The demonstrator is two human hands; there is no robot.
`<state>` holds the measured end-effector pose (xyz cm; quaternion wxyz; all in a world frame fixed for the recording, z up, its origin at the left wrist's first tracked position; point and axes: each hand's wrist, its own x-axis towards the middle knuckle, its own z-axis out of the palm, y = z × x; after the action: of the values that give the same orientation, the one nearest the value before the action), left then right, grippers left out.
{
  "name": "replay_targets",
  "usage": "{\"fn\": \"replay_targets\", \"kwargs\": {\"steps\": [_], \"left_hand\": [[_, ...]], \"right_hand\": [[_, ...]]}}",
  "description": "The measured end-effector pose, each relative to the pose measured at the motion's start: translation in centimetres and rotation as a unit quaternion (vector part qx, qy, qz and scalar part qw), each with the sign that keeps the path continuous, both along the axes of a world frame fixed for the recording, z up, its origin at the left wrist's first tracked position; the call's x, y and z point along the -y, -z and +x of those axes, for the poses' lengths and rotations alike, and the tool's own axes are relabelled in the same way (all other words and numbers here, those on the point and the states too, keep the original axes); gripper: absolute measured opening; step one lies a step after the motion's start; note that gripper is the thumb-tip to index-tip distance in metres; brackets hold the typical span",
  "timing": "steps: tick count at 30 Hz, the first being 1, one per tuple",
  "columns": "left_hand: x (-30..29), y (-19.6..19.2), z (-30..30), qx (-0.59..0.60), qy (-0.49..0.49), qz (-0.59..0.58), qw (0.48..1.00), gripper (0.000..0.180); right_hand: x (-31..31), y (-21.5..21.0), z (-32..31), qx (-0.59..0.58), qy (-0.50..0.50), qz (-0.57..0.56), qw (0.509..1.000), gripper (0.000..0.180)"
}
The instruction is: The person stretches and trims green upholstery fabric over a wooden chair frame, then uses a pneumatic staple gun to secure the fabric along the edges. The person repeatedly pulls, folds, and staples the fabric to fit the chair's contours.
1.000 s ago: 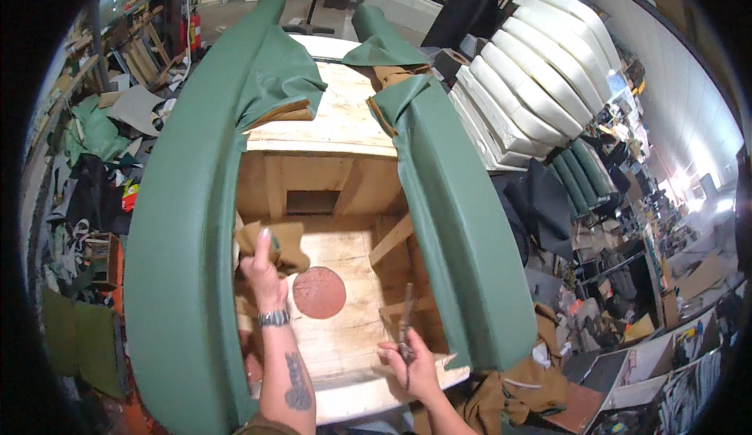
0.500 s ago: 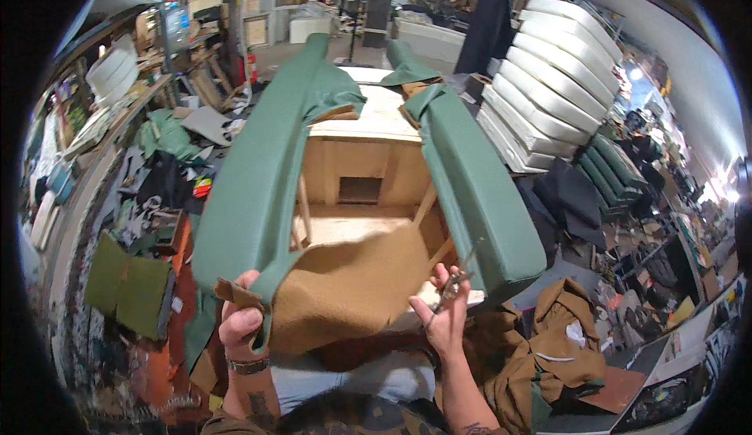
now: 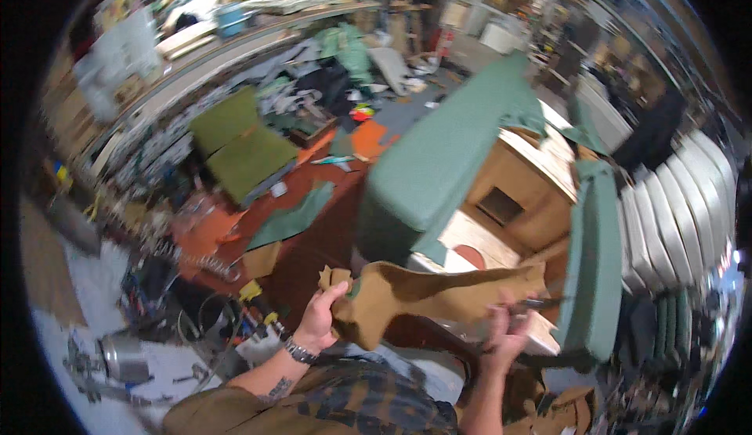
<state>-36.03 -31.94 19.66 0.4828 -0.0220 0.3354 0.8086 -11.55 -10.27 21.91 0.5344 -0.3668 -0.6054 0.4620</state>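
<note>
My left hand (image 3: pixel 317 319) grips one end of a brown fabric piece (image 3: pixel 439 294), and my right hand (image 3: pixel 507 333) grips the other end. The fabric hangs stretched between them, in front of my body. Something thin and dark sticks out of my right hand; blur hides what it is. Behind the fabric stands a wooden sofa frame (image 3: pixel 521 192) with two green upholstered arms (image 3: pixel 439 161), one on the left and another green arm (image 3: pixel 595 263) on the right. A round reddish disc (image 3: pixel 470 256) lies on the frame's seat board.
Green cushions (image 3: pixel 239 149) and fabric scraps lie on the orange floor (image 3: pixel 313 200) to the left. Cluttered shelves (image 3: pixel 180 59) run along the far left. A row of white cushions (image 3: pixel 689 200) stands at the right. Tools and a metal can (image 3: pixel 125 357) sit low left.
My view has swung left and down. Both hands have lifted the brown fabric off the frame's seat and now hold it in the air, away from the frame.
</note>
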Motion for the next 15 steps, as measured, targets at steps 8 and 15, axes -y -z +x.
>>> {"fn": "replay_targets", "kwargs": {"steps": [8, 15], "left_hand": [[3.7, -5.2, -12.5, -0.104, -0.308, -0.035, 0.945, 0.037], [8.1, -15.6, -25.5, -0.280, -0.288, -0.079, 0.912, 0.037]], "right_hand": [[-17.1, 1.1, 3.1, 0.068, 0.134, 0.035, 0.988, 0.065], [-20.1, 6.6, 3.8, 0.226, 0.249, 0.071, 0.939, 0.060]]}}
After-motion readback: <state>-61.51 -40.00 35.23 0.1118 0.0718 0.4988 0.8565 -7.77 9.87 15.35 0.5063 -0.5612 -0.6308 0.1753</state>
